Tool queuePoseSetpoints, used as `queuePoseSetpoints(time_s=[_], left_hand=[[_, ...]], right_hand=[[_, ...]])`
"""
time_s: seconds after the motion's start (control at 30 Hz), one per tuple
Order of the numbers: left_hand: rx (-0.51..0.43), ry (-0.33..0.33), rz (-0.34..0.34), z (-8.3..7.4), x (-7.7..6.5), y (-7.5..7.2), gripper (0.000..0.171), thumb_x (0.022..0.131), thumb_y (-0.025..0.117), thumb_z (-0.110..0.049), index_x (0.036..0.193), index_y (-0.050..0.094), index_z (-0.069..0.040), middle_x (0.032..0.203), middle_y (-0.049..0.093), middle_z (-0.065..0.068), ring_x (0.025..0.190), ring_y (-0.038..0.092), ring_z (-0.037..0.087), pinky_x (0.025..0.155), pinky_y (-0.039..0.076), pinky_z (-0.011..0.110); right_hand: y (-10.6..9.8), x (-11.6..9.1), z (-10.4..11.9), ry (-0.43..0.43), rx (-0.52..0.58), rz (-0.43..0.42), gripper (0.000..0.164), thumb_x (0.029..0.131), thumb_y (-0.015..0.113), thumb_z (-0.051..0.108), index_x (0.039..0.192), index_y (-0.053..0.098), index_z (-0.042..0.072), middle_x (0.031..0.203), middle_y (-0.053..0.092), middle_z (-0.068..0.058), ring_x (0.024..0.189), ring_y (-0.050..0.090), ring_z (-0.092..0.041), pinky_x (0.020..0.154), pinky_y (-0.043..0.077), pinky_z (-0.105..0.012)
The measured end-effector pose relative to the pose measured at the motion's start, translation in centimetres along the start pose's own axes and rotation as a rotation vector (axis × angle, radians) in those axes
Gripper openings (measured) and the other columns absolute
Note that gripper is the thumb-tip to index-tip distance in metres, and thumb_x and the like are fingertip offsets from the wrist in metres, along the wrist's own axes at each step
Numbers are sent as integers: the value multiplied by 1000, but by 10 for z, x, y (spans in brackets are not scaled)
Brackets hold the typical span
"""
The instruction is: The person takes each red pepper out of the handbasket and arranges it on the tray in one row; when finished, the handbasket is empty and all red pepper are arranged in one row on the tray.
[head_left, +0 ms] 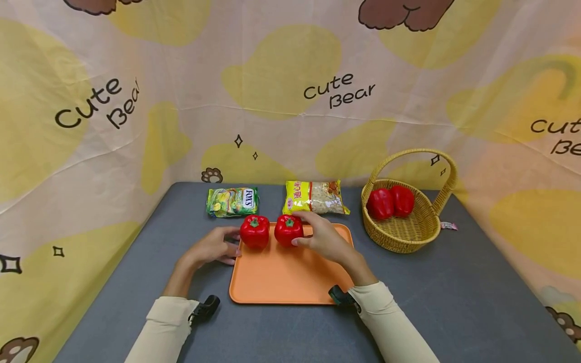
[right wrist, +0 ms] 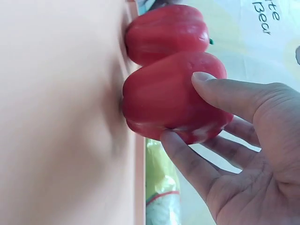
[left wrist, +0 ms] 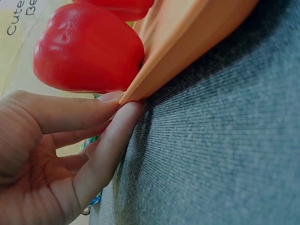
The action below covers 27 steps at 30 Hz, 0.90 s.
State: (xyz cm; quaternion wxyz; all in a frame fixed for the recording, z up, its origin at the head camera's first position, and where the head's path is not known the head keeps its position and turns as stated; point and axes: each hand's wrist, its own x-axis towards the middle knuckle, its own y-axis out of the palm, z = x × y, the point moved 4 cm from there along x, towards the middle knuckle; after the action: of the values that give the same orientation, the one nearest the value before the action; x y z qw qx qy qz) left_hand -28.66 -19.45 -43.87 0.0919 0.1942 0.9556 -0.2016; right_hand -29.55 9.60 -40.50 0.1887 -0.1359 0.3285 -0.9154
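Note:
Two red bell peppers stand upright with green stems up at the back of an orange tray [head_left: 290,277]. My right hand [head_left: 324,239] holds the right-hand bell pepper [head_left: 288,232] between thumb and fingers. In the right wrist view, that pepper appears to rest on the tray. Close beside it is the left-hand bell pepper [head_left: 254,233]. At the tray's left edge, my left hand [head_left: 211,247] pinches the rim between thumb and finger, as the left wrist view shows at the tray's side [left wrist: 183,42].
Behind the tray lie a green packet [head_left: 232,202] and a yellow bag of pasta [head_left: 315,197]. A woven basket [head_left: 399,244] with a tall handle stands to the right, holding two more red peppers [head_left: 380,203]. A small pink wrapper [head_left: 448,226] lies beside it.

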Motion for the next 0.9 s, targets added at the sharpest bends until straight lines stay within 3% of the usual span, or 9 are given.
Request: queuePoseSetpoints(time_s=[0.5,0.9], left_hand=[[-5,13,4,2,1,-1,66,94,65,4,155,40,12,141,51,31,89,72,21,75,68,40],[-10,-7,-1,3,2,-1,65,95,63,5,155,40,11,143,51,31,90,72,22,77,68,40]], right_hand=[[5,0,3,29,10,-8,76,84,89,9,152,56,13,146,61,-7,132,61,-31,109,54,-52],[7,-3,2,33,44,21,75,88,86,7,155,52,13,148,60,-9,131,62,-31,108,57,-50]])
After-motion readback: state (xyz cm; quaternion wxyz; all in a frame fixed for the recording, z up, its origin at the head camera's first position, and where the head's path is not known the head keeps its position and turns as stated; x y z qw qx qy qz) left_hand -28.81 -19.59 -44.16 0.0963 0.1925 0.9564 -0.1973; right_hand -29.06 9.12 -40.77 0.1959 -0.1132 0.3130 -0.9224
